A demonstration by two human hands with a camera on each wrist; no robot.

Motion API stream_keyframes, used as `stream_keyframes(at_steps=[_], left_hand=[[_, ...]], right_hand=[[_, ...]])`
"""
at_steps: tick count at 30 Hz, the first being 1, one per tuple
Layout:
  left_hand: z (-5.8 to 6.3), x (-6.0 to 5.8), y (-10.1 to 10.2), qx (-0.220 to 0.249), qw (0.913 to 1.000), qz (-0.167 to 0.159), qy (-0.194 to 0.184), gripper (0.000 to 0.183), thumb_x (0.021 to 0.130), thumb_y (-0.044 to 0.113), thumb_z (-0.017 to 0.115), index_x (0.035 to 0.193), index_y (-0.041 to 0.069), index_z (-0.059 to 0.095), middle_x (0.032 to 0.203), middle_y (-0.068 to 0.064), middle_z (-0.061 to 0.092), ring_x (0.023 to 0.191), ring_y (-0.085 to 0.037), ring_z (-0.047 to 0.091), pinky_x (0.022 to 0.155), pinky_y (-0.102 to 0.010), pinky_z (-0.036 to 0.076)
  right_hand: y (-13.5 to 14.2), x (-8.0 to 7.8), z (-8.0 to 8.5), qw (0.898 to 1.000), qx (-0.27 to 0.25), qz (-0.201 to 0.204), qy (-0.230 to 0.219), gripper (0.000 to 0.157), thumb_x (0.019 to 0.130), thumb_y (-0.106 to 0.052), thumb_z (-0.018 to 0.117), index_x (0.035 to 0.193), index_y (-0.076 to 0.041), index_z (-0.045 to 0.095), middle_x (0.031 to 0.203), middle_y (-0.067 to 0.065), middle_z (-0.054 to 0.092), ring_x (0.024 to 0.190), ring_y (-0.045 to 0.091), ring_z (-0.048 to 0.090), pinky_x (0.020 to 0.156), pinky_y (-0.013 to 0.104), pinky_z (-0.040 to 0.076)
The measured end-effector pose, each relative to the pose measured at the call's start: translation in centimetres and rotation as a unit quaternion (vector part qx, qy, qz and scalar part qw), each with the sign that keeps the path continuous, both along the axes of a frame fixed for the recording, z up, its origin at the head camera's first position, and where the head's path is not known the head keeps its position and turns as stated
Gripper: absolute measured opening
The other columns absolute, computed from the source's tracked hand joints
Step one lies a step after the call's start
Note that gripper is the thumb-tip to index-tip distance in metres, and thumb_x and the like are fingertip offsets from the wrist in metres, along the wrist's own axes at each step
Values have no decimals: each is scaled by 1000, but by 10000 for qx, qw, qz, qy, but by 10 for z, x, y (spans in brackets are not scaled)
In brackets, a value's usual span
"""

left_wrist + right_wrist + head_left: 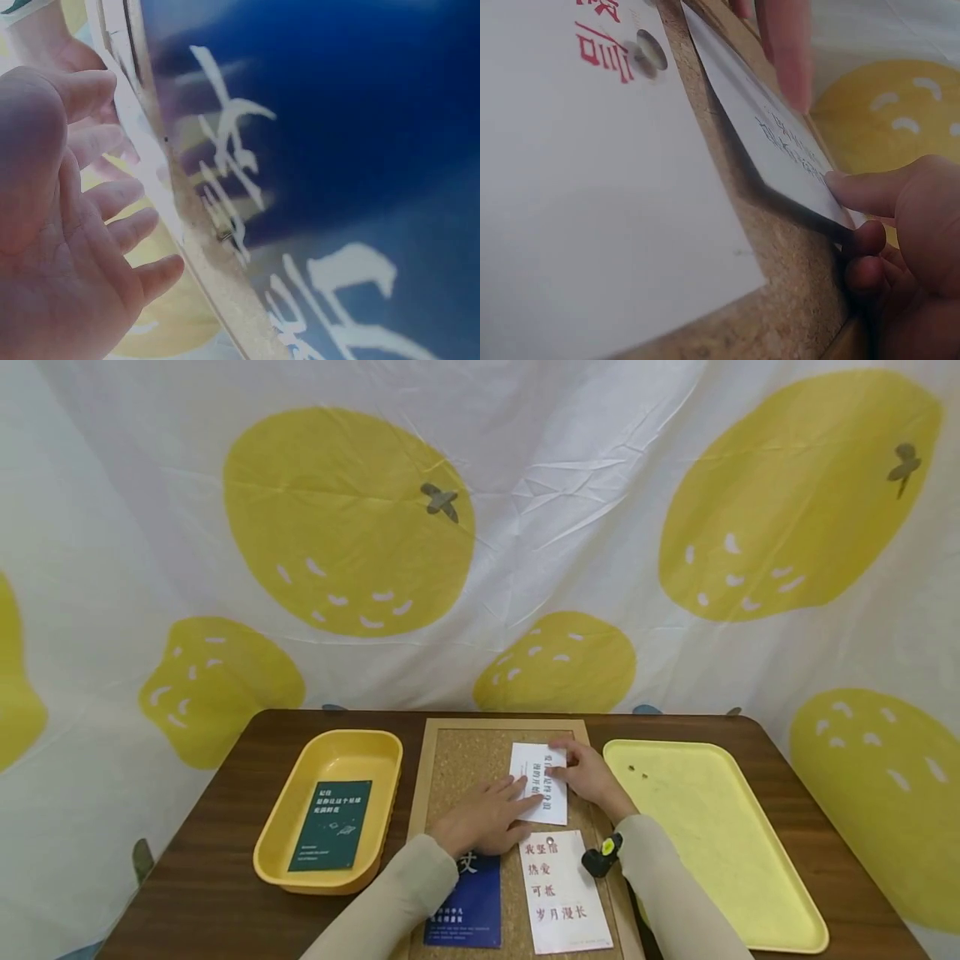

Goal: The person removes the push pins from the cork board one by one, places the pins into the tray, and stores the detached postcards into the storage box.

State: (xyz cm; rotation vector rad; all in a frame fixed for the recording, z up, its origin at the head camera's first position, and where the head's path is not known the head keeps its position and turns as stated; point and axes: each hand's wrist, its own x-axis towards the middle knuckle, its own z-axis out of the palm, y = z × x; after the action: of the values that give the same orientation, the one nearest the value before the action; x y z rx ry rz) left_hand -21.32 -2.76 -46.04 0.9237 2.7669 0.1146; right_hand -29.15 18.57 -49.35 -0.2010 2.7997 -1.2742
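While right fingers [864, 193] pinch a white card [537, 770] pointing lengthwise toward the curtain [555, 560], left fingers [162, 277] spread.

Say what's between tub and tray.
Head view: corkboard, bearing a blue card and a red-lettered card, plus the left hand and the right hand holding a white card.
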Motion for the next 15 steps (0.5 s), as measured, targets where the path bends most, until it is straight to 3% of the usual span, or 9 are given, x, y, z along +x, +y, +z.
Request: stream_keyframes(at_steps=[10,15], left_hand=[[15,9,-12,389,9991,-22,-142,55,104,42,44,156,27,32,163,-7,25,151,-24,21,122,-45,20],[24,12,-24,605,9979,-227,82,55,104,37,48,155,19,36,157,-10,38,145,-24,34,119,-42,29]], right_hand=[[1,0,-1,10000,68,15,-21,46,90,-14,72,134,-10,61,103,12,63,90,25,54,75,33,42],[0,1,1,10000,53,51,-24,46,91,-15,71,135,-10,60,105,12,63,91,24,53,75,33,42]])
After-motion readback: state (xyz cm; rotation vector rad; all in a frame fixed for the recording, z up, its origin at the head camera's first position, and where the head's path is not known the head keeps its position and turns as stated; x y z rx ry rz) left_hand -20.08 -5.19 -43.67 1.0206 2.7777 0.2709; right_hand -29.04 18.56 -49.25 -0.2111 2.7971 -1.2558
